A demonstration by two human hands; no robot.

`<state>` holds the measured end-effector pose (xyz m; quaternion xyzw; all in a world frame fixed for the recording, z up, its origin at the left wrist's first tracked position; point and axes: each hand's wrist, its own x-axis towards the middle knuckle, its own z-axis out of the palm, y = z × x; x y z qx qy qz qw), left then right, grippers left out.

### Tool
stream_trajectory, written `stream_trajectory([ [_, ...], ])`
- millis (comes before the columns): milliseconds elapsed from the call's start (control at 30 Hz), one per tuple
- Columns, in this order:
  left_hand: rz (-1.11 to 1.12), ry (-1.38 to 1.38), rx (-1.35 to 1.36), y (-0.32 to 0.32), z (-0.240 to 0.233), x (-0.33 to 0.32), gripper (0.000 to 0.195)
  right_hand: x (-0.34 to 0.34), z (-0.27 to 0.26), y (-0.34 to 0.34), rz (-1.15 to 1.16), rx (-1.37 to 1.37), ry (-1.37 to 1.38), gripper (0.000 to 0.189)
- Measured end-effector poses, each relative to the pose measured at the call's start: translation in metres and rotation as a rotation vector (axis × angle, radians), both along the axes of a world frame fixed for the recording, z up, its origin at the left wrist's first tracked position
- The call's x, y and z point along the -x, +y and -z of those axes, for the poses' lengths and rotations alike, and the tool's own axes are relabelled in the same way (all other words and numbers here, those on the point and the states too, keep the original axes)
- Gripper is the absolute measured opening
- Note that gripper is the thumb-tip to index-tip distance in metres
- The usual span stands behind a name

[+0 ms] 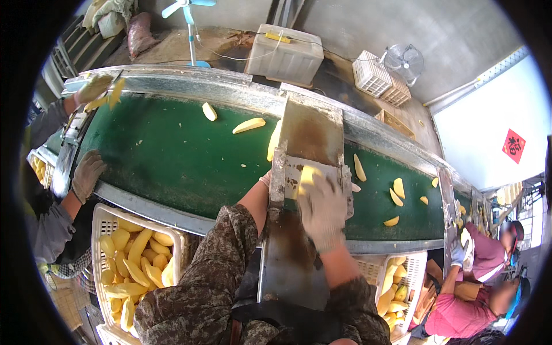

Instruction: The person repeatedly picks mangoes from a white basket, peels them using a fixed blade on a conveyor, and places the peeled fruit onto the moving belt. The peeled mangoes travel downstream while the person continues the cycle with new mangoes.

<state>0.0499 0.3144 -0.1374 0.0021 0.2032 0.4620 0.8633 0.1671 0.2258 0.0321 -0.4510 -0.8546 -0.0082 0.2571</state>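
My right hand, in a pale knit glove and blurred, presses a yellow peeled piece of produce onto a metal slicing plate set in a rusty metal frame. My left hand is mostly hidden beneath the left side of that frame; only a bit of it shows, and what it holds cannot be told. A long yellow piece lies against the frame's left edge. Cut slices lie on the green conveyor belt on both sides, such as a slice to the left and another to the right.
White plastic crates of peeled yellow produce stand below the belt at left and right. A co-worker's gloved hands are at the belt's left end. Two other people are at the right. Metal rails edge the belt.
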Motion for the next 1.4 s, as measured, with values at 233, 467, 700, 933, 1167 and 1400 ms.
stream_trajectory([
  [233,0.016,0.004,-0.042,0.006,-0.006,0.003,0.037,-0.006,-0.002,-0.033,0.112,-0.080,-0.136,0.037],
  [467,-0.024,0.054,-0.046,0.011,0.005,0.033,0.037,0.029,0.033,0.067,0.030,0.053,-0.097,0.039],
  [700,-0.055,0.082,-0.068,0.005,0.038,0.066,0.038,-0.048,-0.002,-0.104,-0.253,0.247,-0.151,0.042],
  [933,-0.191,0.395,0.096,-0.056,-0.022,0.184,0.051,-0.132,-0.008,-0.208,-0.512,0.092,-0.277,0.042],
  [1167,-0.176,0.446,-0.222,-0.179,-0.118,0.115,0.060,-0.148,-0.015,-0.232,0.073,0.148,0.043,0.043],
  [1400,-0.085,1.230,-0.509,-0.288,-0.112,0.004,0.066,-0.063,0.030,-0.189,-0.012,0.312,0.481,0.066],
])
